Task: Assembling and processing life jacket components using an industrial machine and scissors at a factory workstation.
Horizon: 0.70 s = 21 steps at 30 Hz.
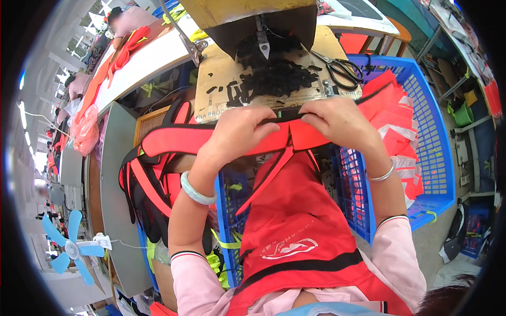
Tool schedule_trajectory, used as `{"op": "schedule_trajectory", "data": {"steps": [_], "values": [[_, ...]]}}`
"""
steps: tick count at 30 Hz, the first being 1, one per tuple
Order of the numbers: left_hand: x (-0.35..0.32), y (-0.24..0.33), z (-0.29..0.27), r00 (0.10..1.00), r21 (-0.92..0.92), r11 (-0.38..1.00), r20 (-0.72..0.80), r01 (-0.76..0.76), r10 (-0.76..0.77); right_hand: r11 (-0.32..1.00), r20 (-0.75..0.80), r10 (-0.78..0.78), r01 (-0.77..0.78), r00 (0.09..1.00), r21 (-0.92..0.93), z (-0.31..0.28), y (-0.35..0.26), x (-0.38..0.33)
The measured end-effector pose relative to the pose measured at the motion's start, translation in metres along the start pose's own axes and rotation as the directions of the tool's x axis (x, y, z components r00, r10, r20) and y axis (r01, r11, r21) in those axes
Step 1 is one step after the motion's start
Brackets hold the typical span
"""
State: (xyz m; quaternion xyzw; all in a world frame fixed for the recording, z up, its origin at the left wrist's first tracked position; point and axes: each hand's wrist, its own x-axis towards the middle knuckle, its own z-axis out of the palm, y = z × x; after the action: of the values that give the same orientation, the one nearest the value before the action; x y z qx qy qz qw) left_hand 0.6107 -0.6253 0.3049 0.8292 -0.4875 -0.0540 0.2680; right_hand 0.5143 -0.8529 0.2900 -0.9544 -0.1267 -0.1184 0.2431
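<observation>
A: Hands first. State, and what could go wrong?
B: Left hand [240,129] pinching the red-orange band [179,139] by its black top edge; right hand [340,121] pinching it just beside. Band's above the red apron [295,210], at the board's [208,68] near edge. Could skew if one pinch slackens. Narrow strip [268,178] hanging below might snag on the left blue crate [224,221].
A: Farther?
B: Black scraps [279,76] could cling if the band drags over them. Scissors [333,64] could slide if knocked. Pointed metal piece [264,48] might nick fingers reaching up.
A: Counts?
B: One apron, two hands. Band: one length or two meeting at the slit, can't tell. One scissors, one metal piece; scraps uncountable. Right blue crate [441,158]: one, pieces overlapping, no count. One fan [74,247]. Co-workers [134,20] far left: at least two.
</observation>
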Motion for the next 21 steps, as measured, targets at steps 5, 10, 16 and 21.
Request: {"op": "schedule_trajectory", "data": {"steps": [5,10,16,21], "values": [[0.030,-0.010,-0.020,0.998,-0.001,0.999,-0.044,0.047,-0.047,0.999,0.040,-0.016,0.015,0.999,0.037,-0.022,0.018,0.037],[0.052,-0.035,-0.023,0.981,0.031,0.984,-0.096,0.174,-0.170,0.984,0.016,0.067,-0.069,0.998,0.165,-0.012,0.038,0.066],[0.074,-0.060,-0.023,0.975,0.068,0.982,-0.150,0.175,-0.163,0.981,-0.056,0.065,-0.054,0.996,0.187,-0.002,0.055,0.085],[0.088,-0.085,-0.023,0.965,-0.116,0.959,-0.008,0.260,-0.263,0.972,0.011,0.103,-0.103,0.995,0.210,0.003,0.066,0.098]]}}
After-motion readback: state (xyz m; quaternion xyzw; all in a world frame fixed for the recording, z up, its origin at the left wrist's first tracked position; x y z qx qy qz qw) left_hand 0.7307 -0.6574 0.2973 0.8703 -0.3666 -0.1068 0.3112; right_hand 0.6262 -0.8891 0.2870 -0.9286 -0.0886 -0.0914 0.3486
